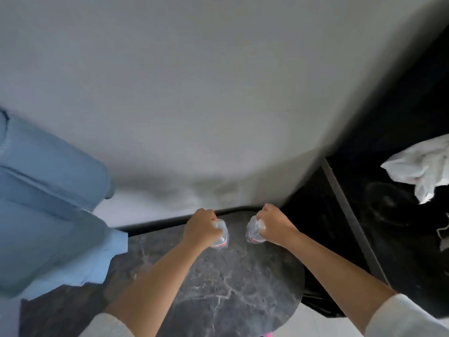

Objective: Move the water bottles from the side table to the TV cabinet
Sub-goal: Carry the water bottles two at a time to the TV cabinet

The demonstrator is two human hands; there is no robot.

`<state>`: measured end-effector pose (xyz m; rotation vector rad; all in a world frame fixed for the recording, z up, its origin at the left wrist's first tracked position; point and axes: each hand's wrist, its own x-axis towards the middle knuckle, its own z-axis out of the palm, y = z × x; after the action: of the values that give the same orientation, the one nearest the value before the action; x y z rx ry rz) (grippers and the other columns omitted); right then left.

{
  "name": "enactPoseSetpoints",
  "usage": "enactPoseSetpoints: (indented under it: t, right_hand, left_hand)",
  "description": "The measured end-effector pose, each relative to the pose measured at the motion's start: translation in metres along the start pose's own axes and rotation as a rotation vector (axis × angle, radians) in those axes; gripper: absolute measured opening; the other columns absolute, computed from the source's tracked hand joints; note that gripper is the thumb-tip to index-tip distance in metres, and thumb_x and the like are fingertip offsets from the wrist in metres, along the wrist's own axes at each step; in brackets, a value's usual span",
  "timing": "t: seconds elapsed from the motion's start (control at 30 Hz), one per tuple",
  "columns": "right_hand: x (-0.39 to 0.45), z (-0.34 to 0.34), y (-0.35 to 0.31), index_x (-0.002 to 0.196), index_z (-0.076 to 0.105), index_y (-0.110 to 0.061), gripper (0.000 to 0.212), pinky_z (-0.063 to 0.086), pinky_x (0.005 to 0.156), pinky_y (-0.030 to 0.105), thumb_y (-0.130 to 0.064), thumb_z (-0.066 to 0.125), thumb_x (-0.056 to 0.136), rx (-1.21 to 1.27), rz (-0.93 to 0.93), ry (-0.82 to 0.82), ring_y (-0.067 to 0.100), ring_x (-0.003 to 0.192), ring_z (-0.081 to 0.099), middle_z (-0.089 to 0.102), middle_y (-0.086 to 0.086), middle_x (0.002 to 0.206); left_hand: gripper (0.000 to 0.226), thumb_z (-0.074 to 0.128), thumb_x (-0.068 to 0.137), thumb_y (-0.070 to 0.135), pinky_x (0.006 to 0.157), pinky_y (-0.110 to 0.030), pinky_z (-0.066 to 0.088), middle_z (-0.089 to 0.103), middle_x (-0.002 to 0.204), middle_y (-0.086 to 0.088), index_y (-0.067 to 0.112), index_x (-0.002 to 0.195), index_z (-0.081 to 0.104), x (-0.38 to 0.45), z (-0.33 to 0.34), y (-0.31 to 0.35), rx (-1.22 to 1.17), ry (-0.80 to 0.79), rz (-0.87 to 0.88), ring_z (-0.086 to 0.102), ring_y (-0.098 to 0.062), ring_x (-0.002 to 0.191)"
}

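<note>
Against a grey wall (194, 93), round dark marble side table (230, 288) seen from above, blue cushions (48, 203) at left, white cloth (422, 171) on black surface at right, 2 water bottles gripped near table's far edge, left bottle (221, 237) wrapped by left hand (201, 227), right bottle (252, 231) wrapped by right hand (274, 222), bottle-to-table contact not determinable.

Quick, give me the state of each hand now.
Left hand: grips the left clear plastic water bottle near its top.
Right hand: grips the right clear plastic water bottle near its top.
</note>
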<state>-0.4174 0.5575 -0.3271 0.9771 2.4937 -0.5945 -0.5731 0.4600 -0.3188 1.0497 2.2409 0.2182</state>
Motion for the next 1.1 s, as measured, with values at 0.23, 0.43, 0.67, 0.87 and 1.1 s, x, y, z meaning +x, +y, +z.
enactPoseSetpoints:
  t: [0.23,0.43,0.67,0.87,1.1]
  right_hand:
    - [0.075,0.004,0.026,0.122,0.052,-0.004,0.033,0.036,0.092,0.026,-0.007,0.048,0.09,0.036,-0.049,0.02,0.029,0.117,0.047,0.046,0.015,0.129]
    - [0.113,0.009,0.044,0.12,0.054,-0.003,0.033,0.032,0.093,0.022,-0.011,0.051,0.089,0.117,-0.034,0.04,0.026,0.12,0.045,0.048,0.016,0.128]
    - [0.122,0.01,0.052,0.118,0.058,-0.004,0.034,0.035,0.091,0.02,-0.013,0.058,0.085,0.142,-0.027,0.011,0.024,0.116,0.049,0.049,0.012,0.125]
    - [0.124,0.015,0.053,0.121,0.057,-0.005,0.036,0.035,0.094,0.022,-0.01,0.056,0.086,0.168,-0.051,-0.002,0.024,0.118,0.047,0.048,0.013,0.126]
    - [0.131,0.013,0.05,0.121,0.058,-0.006,0.037,0.037,0.093,0.021,-0.01,0.059,0.084,0.194,-0.059,-0.005,0.023,0.119,0.047,0.048,0.011,0.126]
  left_hand:
    - [0.021,0.053,0.084,0.01,0.081,-0.029,0.045,0.054,0.115,-0.009,0.005,0.103,0.062,0.063,0.032,0.016,-0.044,0.027,-0.089,0.059,-0.026,0.102]
    - [0.019,0.054,0.085,0.007,0.073,-0.022,0.036,0.054,0.116,-0.008,0.007,0.103,0.06,0.101,0.049,0.025,-0.048,0.037,-0.071,0.058,-0.023,0.103]
    - [0.021,0.053,0.085,0.006,0.081,-0.027,0.045,0.055,0.117,-0.01,0.005,0.104,0.06,0.12,0.055,0.036,-0.026,0.019,-0.052,0.058,-0.025,0.103]
    - [0.024,0.055,0.087,0.013,0.084,-0.028,0.046,0.055,0.119,-0.009,0.007,0.108,0.061,0.125,0.06,0.038,-0.02,0.019,-0.061,0.059,-0.025,0.105]
    - [0.022,0.053,0.087,0.011,0.076,-0.026,0.044,0.053,0.119,-0.009,0.004,0.107,0.061,0.122,0.07,0.033,-0.063,0.054,-0.115,0.06,-0.026,0.102]
